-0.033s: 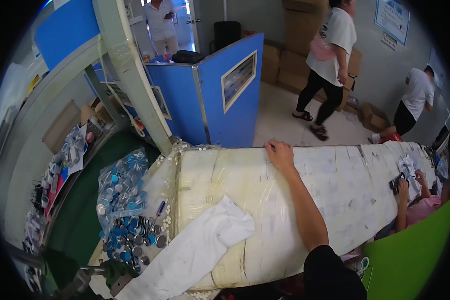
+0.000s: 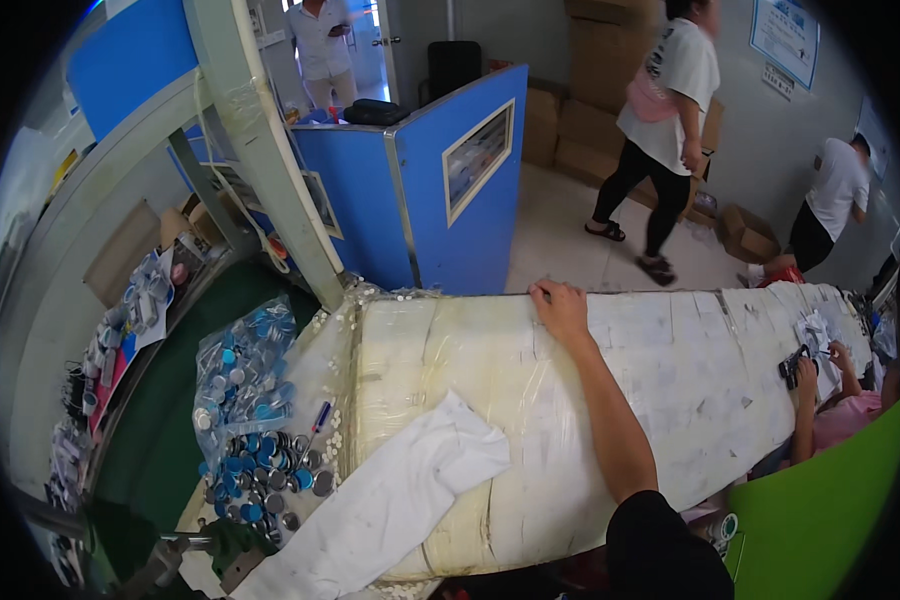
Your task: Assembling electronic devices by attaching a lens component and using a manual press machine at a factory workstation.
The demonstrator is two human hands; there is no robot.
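My right hand (image 2: pixel 562 305) rests at the far edge of the long worktable (image 2: pixel 660 385), which is covered in clear film and tape. Its fingers are curled and close together; whatever they may hold is too small or hidden to make out. The bare forearm reaches up from a black sleeve. My left hand is out of view. A crumpled white cloth (image 2: pixel 410 470) lies across the table's near left part. Left of it is a pile of round blue and silver caps (image 2: pixel 265 475), with a blue pen-like tool (image 2: pixel 321 416) beside them.
A clear plastic bag (image 2: pixel 245 375) of similar pieces lies behind the caps. Blue partitions (image 2: pixel 460 230) stand beyond the table, near a metal post (image 2: pixel 280 160). At the right, a co-worker's hands (image 2: pixel 808 378) handle a black tool. A green panel (image 2: pixel 830 510) stands nearby. One person (image 2: pixel 670 120) walks past cardboard boxes.
The walking person in the background has moved slightly to the right. The co-worker's far hand at the right has shifted a little. My right hand stays in place.
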